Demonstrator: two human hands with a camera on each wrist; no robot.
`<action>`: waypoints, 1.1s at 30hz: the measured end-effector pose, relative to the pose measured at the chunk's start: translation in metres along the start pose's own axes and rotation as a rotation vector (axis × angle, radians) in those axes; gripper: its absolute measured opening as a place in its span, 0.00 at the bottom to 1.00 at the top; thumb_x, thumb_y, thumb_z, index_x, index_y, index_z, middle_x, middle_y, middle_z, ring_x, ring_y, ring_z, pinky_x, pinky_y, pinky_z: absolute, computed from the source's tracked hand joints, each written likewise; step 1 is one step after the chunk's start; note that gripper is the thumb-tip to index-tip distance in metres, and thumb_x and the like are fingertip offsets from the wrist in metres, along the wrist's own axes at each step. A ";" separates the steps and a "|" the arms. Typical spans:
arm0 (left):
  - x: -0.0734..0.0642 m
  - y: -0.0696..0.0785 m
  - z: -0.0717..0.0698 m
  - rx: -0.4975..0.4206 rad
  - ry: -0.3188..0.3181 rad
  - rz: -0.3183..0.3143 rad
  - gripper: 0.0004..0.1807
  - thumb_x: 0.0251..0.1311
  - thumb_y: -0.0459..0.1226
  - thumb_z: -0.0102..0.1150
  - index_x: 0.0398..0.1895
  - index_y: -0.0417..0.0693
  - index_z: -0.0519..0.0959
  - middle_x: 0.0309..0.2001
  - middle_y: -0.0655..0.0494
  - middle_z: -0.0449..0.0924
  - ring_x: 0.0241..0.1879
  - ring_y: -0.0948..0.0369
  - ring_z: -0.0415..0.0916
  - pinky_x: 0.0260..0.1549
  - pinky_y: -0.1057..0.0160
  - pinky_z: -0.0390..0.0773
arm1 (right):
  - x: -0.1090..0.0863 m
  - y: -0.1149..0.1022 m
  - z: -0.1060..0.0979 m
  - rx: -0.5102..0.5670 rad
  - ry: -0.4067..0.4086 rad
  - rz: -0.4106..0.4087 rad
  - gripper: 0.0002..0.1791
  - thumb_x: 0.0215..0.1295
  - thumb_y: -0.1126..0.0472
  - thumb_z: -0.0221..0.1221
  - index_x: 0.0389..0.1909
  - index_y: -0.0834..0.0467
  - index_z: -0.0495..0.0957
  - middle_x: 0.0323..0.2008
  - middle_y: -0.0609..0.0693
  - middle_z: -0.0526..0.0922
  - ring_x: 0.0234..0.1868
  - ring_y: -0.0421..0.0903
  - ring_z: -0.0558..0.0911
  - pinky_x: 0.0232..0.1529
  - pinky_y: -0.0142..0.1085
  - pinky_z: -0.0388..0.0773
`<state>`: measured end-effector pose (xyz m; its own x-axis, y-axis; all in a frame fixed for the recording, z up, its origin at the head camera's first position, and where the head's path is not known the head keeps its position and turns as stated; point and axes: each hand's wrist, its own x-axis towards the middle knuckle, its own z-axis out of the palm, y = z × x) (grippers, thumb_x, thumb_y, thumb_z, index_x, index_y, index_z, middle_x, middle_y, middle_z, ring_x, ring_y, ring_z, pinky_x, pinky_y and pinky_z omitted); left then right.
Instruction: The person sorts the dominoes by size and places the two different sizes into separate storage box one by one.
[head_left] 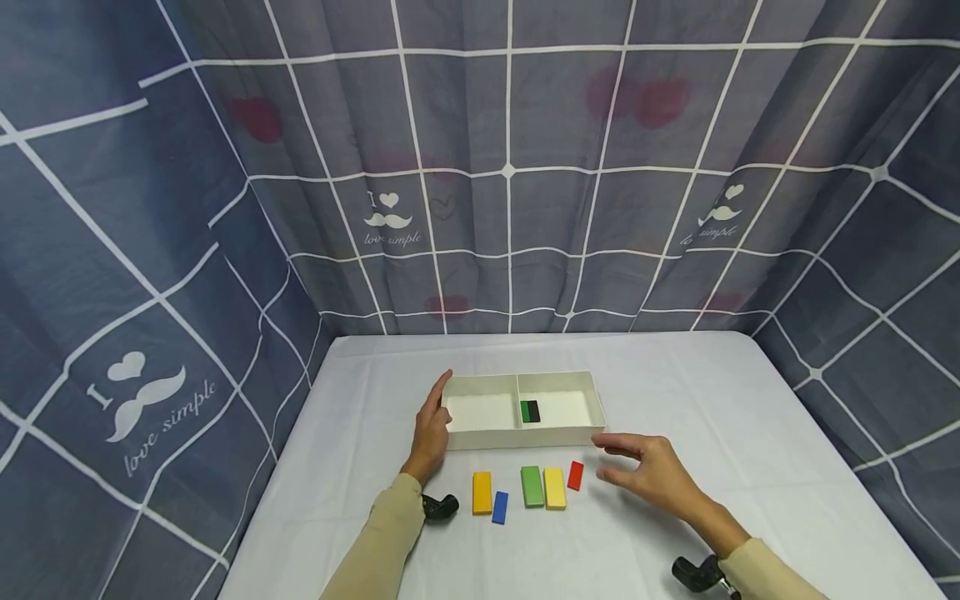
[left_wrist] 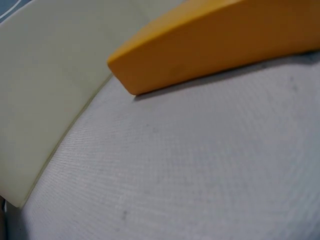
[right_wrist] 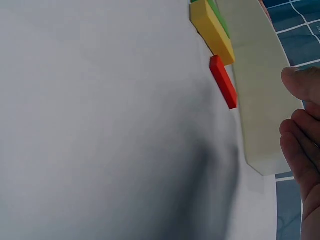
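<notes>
A white two-compartment box (head_left: 491, 439) stands on the table. My left hand (head_left: 431, 433) lies along its left end, index finger stretched out against the side wall. Close to the box's front right corner, my right hand (head_left: 648, 471) hovers with relaxed fingers and thumb apart, nothing between them. Nearest to it is a small red block (head_left: 575, 475). Left of that lie a yellow block (head_left: 555, 488) and a green block (head_left: 532, 487), side by side. Farther left are a small blue block (head_left: 499, 507) and an orange block (head_left: 482, 493), which looms large in the left wrist view.
In the box's right compartment, a black piece (head_left: 533, 411) and a green piece (head_left: 525, 412) sit against the divider (head_left: 518, 392). A white cloth covers the table (head_left: 645, 558). Grey checked curtains (head_left: 465, 208) hang behind it and at both sides.
</notes>
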<state>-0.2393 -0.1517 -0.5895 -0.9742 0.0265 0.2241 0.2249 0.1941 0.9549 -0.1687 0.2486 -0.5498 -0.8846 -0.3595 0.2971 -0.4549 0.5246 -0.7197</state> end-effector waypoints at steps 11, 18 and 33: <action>-0.001 0.000 0.000 -0.002 0.005 0.002 0.46 0.66 0.24 0.35 0.89 0.58 0.60 0.87 0.47 0.58 0.86 0.44 0.56 0.84 0.35 0.54 | -0.011 0.004 0.019 0.028 -0.008 0.043 0.26 0.56 0.63 0.82 0.58 0.61 0.90 0.55 0.52 0.93 0.54 0.49 0.93 0.58 0.41 0.89; -0.001 0.002 0.001 0.001 0.008 0.001 0.46 0.66 0.24 0.35 0.89 0.58 0.60 0.87 0.47 0.59 0.85 0.43 0.57 0.84 0.35 0.55 | -0.014 0.005 0.027 -0.040 -0.010 0.075 0.27 0.55 0.61 0.82 0.58 0.56 0.91 0.55 0.45 0.93 0.57 0.38 0.90 0.60 0.32 0.86; -0.002 0.003 0.000 0.013 0.010 0.018 0.46 0.64 0.24 0.35 0.89 0.55 0.59 0.87 0.45 0.58 0.85 0.42 0.58 0.83 0.34 0.56 | -0.017 0.007 0.035 -0.062 -0.041 0.075 0.28 0.57 0.58 0.82 0.59 0.55 0.90 0.55 0.44 0.93 0.57 0.43 0.91 0.59 0.38 0.87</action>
<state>-0.2368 -0.1509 -0.5874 -0.9699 0.0207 0.2427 0.2417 0.2063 0.9482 -0.1533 0.2306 -0.5818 -0.9119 -0.3481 0.2175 -0.3946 0.5975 -0.6980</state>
